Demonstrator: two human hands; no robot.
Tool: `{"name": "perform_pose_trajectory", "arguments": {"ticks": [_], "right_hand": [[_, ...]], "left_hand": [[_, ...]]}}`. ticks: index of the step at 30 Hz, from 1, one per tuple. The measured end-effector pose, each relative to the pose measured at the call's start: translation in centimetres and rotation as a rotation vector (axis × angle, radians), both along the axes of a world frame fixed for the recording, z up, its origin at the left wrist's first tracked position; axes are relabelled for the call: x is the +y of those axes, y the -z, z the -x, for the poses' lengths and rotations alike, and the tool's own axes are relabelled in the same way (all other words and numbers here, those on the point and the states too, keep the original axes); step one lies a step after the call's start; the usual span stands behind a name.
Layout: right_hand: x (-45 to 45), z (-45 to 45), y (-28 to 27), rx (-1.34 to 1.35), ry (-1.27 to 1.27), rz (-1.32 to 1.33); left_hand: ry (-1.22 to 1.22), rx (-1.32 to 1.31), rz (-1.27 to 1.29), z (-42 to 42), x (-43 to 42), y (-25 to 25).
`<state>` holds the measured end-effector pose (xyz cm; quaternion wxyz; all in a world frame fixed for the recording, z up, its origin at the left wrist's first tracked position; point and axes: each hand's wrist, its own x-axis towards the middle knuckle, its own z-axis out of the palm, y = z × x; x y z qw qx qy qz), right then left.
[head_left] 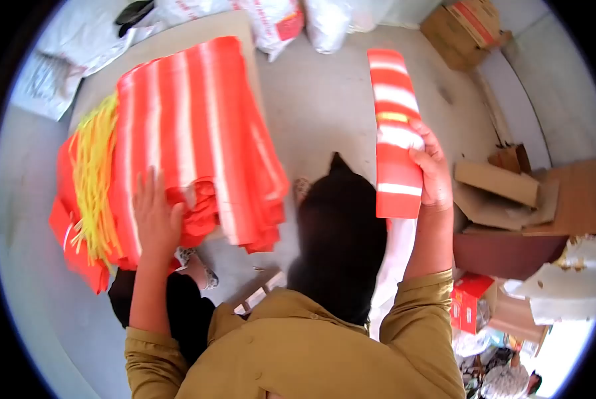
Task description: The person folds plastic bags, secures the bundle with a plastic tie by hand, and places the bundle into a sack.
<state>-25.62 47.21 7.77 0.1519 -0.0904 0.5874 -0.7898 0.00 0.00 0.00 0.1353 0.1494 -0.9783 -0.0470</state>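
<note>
My right hand (pixel 432 166) is closed around the edge of a folded red-and-white striped cloth (pixel 397 156), a long flat bundle held upright off the floor. A narrow yellow band (pixel 392 117) crosses this bundle. My left hand (pixel 155 216) lies flat, fingers stretched, on the near part of a pile of red-and-white striped cloth (pixel 190 113). Beside that hand, part of the pile is crumpled. Many thin yellow strips (pixel 95 176) lie in a loose bunch along the pile's left side, over more red material (pixel 78 246).
The pile rests on a beige surface (pixel 248 40). White bags (pixel 328 26) with printing on some stand at the back. A cardboard box (pixel 461 36) sits at the far right; an open carton (pixel 497 193) and a red box (pixel 467 302) are nearer. Another person (pixel 507 384) is at lower right.
</note>
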Motion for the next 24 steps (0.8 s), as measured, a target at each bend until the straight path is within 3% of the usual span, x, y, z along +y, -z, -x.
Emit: {"name": "perform_pose_trajectory", "arguments": {"ticks": [3,8,14,17,22,24], "right_hand": [[9.2,-3.1,7.0,-0.097,0.128,-0.13],[18.0,-12.1,13.3,-0.378,0.24,-0.621],[20.2,-18.5,19.7,-0.552,0.161,-0.558],[21.3,-19.9,24.7,-0.483,0.186,-0.454],[22.3,-22.9,35.3,-0.64,0.323,-0.485],[21.3,-24.0,36.5,-0.659,0.412,-0.48]], "left_hand": [[0.027,-0.013,-0.008,-0.3,0.3,0.7],[0.026,0.007,0.078,-0.1,1.1,3.0],[0.06,0.055,0.137,0.0,0.7,4.3],[0.039,0.032,0.162,0.1,0.7,4.2],[0.057,0.051,0.181,0.1,0.6,4.4],[0.05,0.038,0.182,0.0,0.6,4.4]]}}
